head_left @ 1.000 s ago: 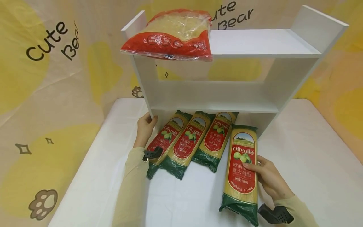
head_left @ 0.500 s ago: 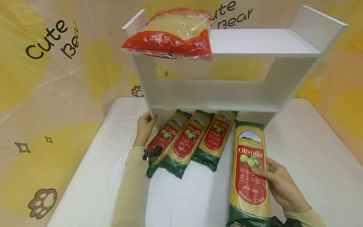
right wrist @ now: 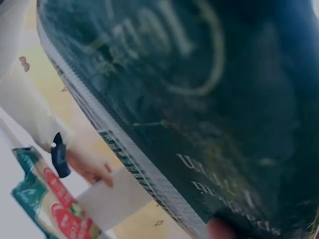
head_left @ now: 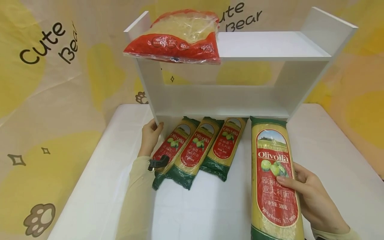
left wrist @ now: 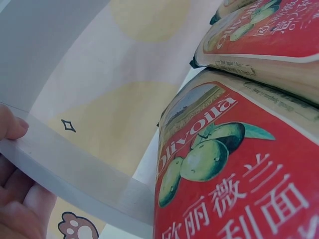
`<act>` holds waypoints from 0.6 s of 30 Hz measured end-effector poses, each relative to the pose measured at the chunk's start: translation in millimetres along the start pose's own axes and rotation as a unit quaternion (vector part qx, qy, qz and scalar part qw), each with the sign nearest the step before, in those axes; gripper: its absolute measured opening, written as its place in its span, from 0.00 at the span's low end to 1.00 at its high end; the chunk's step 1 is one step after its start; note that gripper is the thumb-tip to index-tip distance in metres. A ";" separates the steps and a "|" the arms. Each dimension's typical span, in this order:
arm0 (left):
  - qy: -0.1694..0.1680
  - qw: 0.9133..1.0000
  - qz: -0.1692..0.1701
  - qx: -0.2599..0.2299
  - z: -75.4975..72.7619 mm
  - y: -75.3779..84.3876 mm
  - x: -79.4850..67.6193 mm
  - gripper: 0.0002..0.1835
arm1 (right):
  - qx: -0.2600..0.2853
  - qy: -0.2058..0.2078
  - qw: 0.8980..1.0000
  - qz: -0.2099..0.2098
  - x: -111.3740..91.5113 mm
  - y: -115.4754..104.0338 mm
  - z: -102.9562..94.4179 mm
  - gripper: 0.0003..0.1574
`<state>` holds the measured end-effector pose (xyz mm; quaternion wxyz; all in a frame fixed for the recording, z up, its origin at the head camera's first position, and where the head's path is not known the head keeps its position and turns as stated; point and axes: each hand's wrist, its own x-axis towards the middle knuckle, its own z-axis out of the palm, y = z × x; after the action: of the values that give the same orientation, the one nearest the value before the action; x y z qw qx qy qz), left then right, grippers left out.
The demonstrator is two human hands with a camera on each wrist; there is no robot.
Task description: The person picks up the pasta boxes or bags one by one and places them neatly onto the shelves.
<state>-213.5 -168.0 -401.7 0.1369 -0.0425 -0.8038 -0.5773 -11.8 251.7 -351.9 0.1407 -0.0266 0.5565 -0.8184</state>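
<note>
My right hand [head_left: 316, 198] holds a pack of spaghetti [head_left: 274, 210] by its right edge, thumb across the red label and fingers behind. The pack is upright, in front of the right end of a white shelf unit [head_left: 270, 43], and its dark green back [right wrist: 149, 99] fills much of the right wrist view. My left hand [head_left: 149, 136] grips the lower left side panel [left wrist: 75, 164] of the shelf, thumb on one face and fingers on the other. Between the hands, three more spaghetti packs [head_left: 193, 151] lean side by side under the lower board.
A red and clear bag of pasta [head_left: 180, 36] lies on the top left of the shelf, its front edge overhanging. The unit stands on a table with a white cover [head_left: 192, 216]. Behind hangs a yellow patterned cloth [head_left: 102, 66].
My right hand has brought its spaghetti pack rightward and nearer to the head camera, away from the leaning packs. My left hand keeps its grip on the side panel.
</note>
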 end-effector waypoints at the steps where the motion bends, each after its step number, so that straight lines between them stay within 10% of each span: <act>1: 0.001 1.000 0.000 0.000 0.0 -0.3 0.0 0.18 | 0.008 -0.008 1.000 -0.006 -1.0 -2.0 0.0 0.21; 9: 0.001 1.000 0.001 0.008 0.1 -1.9 1.6 0.18 | 0.007 -0.002 1.000 -0.013 -9.5 -20.9 1.4 0.25; 18: -0.001 1.000 -0.007 0.013 -1.6 40.5 -15.4 0.18 | 0.026 -0.002 0.999 -0.044 -15.6 -38.2 6.7 0.28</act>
<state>-189.3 -154.7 -368.3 0.1323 -0.0356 -0.8116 -0.5679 -3.1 262.8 -312.6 0.1066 -0.0489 0.5328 -0.8380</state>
